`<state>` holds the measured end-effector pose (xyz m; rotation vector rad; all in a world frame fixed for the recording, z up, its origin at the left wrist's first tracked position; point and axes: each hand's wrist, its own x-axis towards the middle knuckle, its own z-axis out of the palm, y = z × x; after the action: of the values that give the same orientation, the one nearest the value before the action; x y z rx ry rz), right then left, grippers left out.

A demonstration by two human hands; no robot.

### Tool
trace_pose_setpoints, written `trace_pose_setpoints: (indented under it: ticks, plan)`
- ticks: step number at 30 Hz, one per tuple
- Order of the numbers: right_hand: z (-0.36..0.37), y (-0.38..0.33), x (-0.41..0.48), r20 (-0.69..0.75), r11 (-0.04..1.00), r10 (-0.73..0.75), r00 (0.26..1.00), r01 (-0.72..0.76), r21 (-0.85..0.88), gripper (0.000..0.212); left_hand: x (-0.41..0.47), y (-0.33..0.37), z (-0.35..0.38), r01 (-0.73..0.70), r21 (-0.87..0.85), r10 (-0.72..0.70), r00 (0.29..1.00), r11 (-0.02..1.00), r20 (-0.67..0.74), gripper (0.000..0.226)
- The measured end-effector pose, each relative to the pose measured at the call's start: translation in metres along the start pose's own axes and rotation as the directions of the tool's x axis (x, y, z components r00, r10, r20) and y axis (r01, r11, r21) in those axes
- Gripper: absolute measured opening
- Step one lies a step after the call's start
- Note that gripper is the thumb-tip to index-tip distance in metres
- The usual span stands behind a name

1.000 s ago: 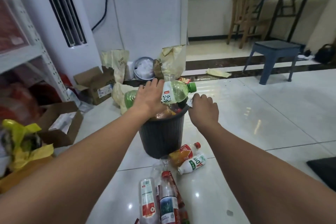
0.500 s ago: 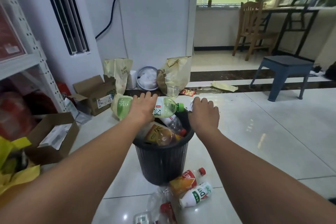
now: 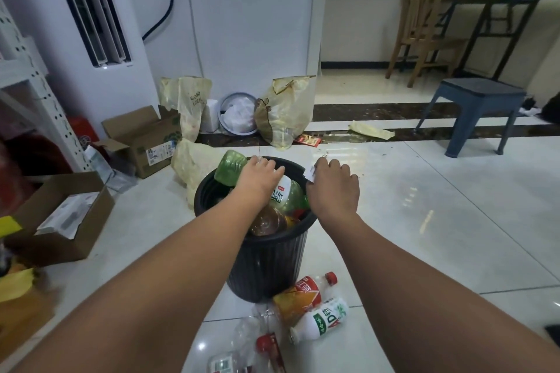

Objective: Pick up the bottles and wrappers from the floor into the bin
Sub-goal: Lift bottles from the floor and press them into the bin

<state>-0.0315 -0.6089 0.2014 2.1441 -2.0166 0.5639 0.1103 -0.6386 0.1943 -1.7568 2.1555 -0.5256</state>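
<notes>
A black ribbed bin (image 3: pixel 266 263) stands on the tiled floor, filled with bottles. My left hand (image 3: pixel 257 180) grips a green bottle (image 3: pixel 230 168) that lies tilted across the bin's top, its cap end down inside. My right hand (image 3: pixel 331 188) hovers over the bin's right rim and pinches a small white wrapper (image 3: pixel 309 171). On the floor in front of the bin lie an orange bottle with a red cap (image 3: pixel 303 294), a white bottle with green print (image 3: pixel 321 319), a clear crumpled bottle (image 3: pixel 242 339) and a red-capped bottle (image 3: pixel 269 348).
Cardboard boxes (image 3: pixel 142 139) (image 3: pixel 60 221) sit on the left by a white shelf. Yellowed bags (image 3: pixel 285 112) and a round basin (image 3: pixel 238 113) lean against the wall behind the bin. A red wrapper (image 3: pixel 307 140) and a yellow scrap (image 3: pixel 371 132) lie farther back. A blue stool (image 3: pixel 472 106) stands right.
My left hand has lowered the green bottle from above the rim into the bin, tipping its cap end down. My right hand stays at the right rim with the wrapper.
</notes>
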Motion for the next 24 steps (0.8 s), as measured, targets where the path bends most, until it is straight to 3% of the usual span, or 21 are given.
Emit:
trace_pose_setpoints:
  ticks: [5,9,14,24]
  plan:
    - [0.002,0.004,0.002,-0.004,1.0,-0.015,1.0,0.015,-0.006,0.03,0.004,-0.009,-0.001,-0.041,-0.198,0.023,0.996,0.979,-0.089,0.097]
    - [0.005,0.007,-0.007,0.03,1.0,-0.002,1.0,0.002,0.01,0.029,-0.005,-0.018,-0.006,-0.052,-0.276,0.01,0.988,0.96,-0.154,0.072]
    - [0.004,0.0,-0.016,0.073,0.998,-0.057,0.996,0.055,0.037,0.03,-0.026,-0.029,0.001,0.042,-0.449,-0.124,0.98,0.893,-0.156,0.047]
    - [0.009,-0.029,-0.022,0.149,0.99,-0.129,0.98,0.119,0.074,0.031,-0.057,-0.053,0.011,0.109,-0.503,-0.21,0.966,0.858,-0.149,0.039]
